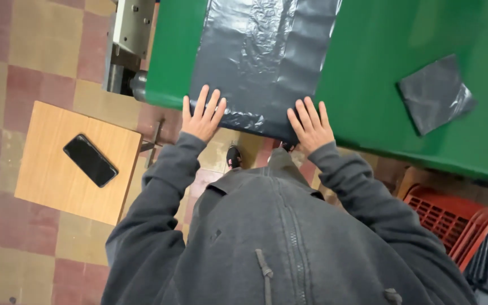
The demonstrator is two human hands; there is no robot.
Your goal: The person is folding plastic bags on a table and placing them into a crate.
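Both the left hand [201, 117] and the right hand [312, 127] lie flat, fingers [214, 104] spread, pressing the near edge of a dark grey plastic bag sheet [258, 62] on the green bench [379, 68]. A smaller folded grey plastic bag [435, 93] lies well apart, to the right.

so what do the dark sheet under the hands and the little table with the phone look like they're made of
The dark sheet looks like thin plastic film, grey-black and glossy: it wrinkles finely and catches light in streaks. Both the left hand and right hand press flat on its near edge. The small table looks like wood or wood-look laminate, matte, with a faint straight grain; which one is unclear.
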